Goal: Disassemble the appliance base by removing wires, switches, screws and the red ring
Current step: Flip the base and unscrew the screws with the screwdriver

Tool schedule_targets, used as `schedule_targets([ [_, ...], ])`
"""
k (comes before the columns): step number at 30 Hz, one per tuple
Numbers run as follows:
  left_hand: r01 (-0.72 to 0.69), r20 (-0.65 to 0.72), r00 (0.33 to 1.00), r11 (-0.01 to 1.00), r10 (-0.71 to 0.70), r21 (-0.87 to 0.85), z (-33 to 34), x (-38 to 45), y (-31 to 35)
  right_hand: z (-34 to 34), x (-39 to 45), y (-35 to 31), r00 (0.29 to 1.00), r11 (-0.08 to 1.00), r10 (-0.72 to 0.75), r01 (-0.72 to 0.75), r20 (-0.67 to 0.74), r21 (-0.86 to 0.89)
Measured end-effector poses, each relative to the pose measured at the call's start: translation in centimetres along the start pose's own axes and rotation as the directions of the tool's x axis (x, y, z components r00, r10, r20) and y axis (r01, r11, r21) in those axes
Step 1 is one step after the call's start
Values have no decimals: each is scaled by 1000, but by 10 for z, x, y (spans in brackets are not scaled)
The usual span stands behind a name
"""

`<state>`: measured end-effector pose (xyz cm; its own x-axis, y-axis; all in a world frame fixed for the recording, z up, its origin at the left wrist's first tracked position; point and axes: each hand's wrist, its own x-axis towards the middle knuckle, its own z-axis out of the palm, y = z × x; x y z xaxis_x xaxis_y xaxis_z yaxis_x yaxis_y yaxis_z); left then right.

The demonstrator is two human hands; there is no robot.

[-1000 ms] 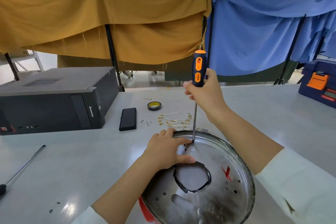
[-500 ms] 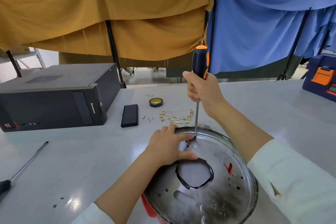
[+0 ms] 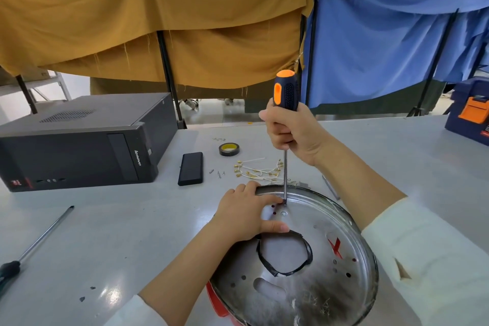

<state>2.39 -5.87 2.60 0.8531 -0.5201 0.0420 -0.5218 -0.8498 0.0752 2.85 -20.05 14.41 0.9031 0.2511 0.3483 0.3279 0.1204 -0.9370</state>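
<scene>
A grey table (image 3: pixel 92 233) holds a round, shiny metal appliance base (image 3: pixel 352 254) at 5 o'clock, its near edge cut off. A red ring (image 3: pixel 214 299) peeks out beneath its left rim, mostly hidden. The left hand (image 3: pixel 244 216) lies flat on the base at its 11 o'clock, fingers straight. The right hand (image 3: pixel 293 131) is fisted around an upright black-and-orange screwdriver (image 3: pixel 285 119), tip on a screw (image 3: pixel 285 204). Loose white wires (image 3: pixel 255 170) lie at 12 o'clock.
</scene>
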Motion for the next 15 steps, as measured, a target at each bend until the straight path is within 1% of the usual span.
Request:
schedule_targets([
  [1,1,2,1000,1000,-1,-1,0,0,0,1,-1,0,1000,999,-9,8,-30,-34],
  [3,-3,2,1000,1000,3,0,0,-1,0,6,-2,1,976,982,-94,58,-197,-182],
  [4,-5,1,1000,1000,5,-1,0,-1,0,8,-4,1,935,961,-163,78,-315,-266],
  [5,-7,0,1000,1000,7,-2,0,-1,0,10,-4,2,868,942,-236,93,-437,-323],
  [6,-7,-1,1000,1000,7,-5,0,-1,0,10,-5,3,789,934,-293,117,-540,-337],
  [7,-8,-4,1000,1000,8,-7,1,-1,0,11,-6,5,729,935,-322,142,-605,-326],
  [8,-9,-6,1000,1000,9,-6,1,0,0,12,-6,5,695,936,-330,155,-639,-315],
  [9,-10,-5,1000,1000,10,-5,1,0,0,14,-6,4,695,940,-318,142,-645,-311],
  [10,-10,-4,1000,1000,10,-3,1,0,0,15,-5,4,729,945,-294,127,-617,-300],
  [11,-10,-5,1000,1000,10,0,1,0,0,15,-5,3,799,960,-247,124,-549,-251],
  [12,-9,-7,1000,1000,9,2,1,0,0,13,-4,1,887,979,-184,128,-424,-158],
  [13,-7,-7,1000,1000,7,3,1,-1,0,12,-2,-1,957,993,-119,109,-266,-50],
  [14,-7,-9,1000,1000,7,3,1,-1,1,10,0,-3,988,997,-71,75,-138,25],
  [15,-7,-10,1000,1000,7,4,1,-1,1,8,1,-4,995,997,-52,57,-80,57],
])
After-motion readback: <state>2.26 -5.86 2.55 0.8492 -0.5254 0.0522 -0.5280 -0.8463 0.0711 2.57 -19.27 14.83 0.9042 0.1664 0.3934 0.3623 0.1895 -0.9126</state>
